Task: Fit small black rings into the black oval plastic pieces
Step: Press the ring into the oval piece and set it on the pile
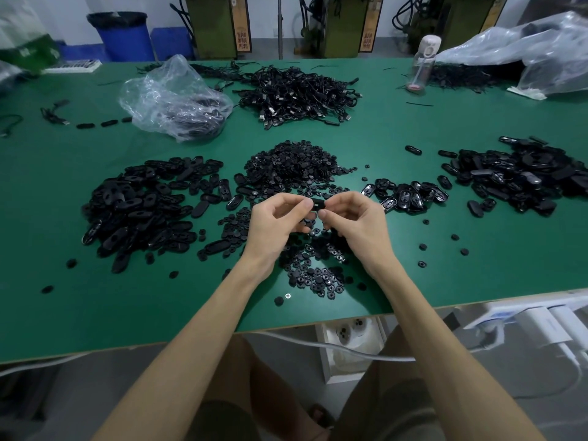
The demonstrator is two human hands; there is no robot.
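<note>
My left hand (276, 222) and my right hand (358, 222) meet above the green table (429, 281), and together they pinch one black oval plastic piece (318, 204) between thumbs and forefingers. A heap of small black rings (292, 167) lies just beyond the hands, and more small rings (315, 275) are scattered below my wrists. A big pile of black oval pieces (143, 208) sits at the left. A small group of oval pieces with their hollow side up (407, 195) lies to the right of my hands.
Another pile of black parts (521, 176) is at the far right. A heap of black cables (299, 93), a clear plastic bag (175, 100) and a water bottle (424, 63) stand at the back. The table's front edge runs under my forearms.
</note>
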